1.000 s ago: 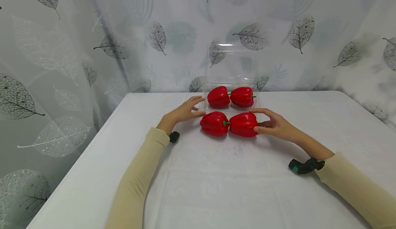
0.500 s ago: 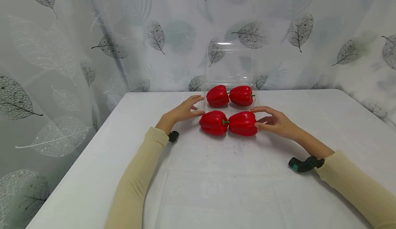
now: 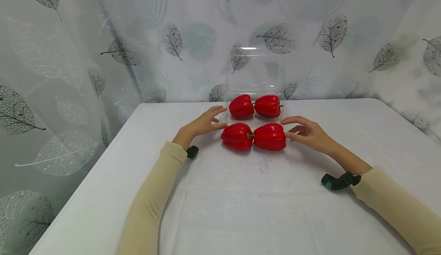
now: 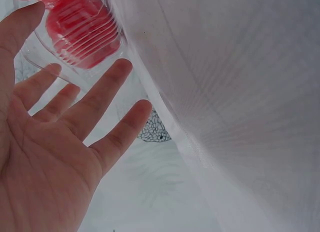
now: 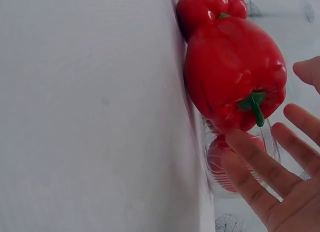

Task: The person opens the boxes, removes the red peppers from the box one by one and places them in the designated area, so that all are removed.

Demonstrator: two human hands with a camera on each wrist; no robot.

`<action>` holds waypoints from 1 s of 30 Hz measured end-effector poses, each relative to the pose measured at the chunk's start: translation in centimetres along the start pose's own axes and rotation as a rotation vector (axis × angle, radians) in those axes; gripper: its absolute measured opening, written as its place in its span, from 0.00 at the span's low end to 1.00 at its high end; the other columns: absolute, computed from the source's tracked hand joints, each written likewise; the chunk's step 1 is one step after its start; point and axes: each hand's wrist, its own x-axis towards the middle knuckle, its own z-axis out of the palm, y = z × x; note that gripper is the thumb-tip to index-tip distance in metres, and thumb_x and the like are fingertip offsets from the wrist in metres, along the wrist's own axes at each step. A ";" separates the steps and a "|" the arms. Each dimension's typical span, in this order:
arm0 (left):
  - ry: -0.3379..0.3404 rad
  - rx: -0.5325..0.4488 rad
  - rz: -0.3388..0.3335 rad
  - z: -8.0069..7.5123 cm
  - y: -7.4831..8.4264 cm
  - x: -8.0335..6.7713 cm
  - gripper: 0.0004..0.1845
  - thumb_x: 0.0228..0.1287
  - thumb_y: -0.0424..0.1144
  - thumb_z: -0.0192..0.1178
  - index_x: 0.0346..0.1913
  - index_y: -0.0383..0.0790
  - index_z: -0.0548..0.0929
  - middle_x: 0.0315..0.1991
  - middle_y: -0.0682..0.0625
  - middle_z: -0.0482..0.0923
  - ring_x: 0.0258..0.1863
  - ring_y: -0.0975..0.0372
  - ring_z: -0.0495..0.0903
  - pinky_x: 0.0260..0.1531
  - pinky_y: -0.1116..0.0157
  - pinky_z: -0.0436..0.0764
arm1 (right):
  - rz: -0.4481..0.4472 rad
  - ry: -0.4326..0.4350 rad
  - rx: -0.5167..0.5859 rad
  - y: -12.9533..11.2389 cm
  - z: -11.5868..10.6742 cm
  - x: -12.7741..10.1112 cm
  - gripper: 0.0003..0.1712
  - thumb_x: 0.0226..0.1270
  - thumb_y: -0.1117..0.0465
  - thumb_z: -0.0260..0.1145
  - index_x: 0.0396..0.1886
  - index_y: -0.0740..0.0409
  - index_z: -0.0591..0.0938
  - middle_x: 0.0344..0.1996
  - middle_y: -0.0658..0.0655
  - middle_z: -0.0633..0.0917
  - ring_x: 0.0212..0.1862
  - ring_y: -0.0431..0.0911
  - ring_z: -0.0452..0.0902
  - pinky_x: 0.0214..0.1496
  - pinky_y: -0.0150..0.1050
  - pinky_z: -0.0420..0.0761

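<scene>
Head view: my right hand (image 3: 308, 134) has let go of the near pepper (image 3: 270, 136), which lies on the table (image 3: 241, 209) before the tray (image 3: 288, 114).

Wrist views: both hands open, holding nothing; left hand (image 4: 55, 142) beside the tray.

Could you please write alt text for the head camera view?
Two open hands, left hand and right hand, flank two red peppers on a white table. Behind them, two more peppers sit in a clear open container before a leaf-print curtain.
</scene>
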 end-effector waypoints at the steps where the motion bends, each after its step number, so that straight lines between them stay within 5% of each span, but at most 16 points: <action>1: 0.000 0.002 0.002 0.0 0.0 0.0 0.38 0.68 0.44 0.61 0.76 0.45 0.56 0.77 0.47 0.47 0.63 0.51 0.73 0.57 0.57 0.78 | -0.005 0.009 0.000 0.0 0.0 -0.1 0.25 0.64 0.70 0.66 0.61 0.66 0.74 0.56 0.61 0.78 0.43 0.37 0.82 0.40 0.30 0.84; 8: -0.003 0.001 0.016 -0.1 0.0 0.1 0.38 0.68 0.44 0.61 0.76 0.44 0.56 0.77 0.46 0.48 0.63 0.50 0.73 0.58 0.57 0.78 | -0.007 0.091 -0.019 0.0 -0.3 -0.2 0.21 0.64 0.74 0.63 0.57 0.67 0.76 0.47 0.34 0.80 0.39 0.37 0.84 0.39 0.27 0.83; 30: -0.002 -0.010 0.018 0.0 0.0 -0.1 0.38 0.68 0.44 0.61 0.76 0.43 0.56 0.77 0.46 0.47 0.63 0.50 0.73 0.59 0.56 0.77 | -0.016 0.208 -0.060 0.5 -0.9 0.0 0.16 0.65 0.76 0.61 0.53 0.69 0.78 0.41 0.33 0.79 0.34 0.34 0.82 0.32 0.25 0.81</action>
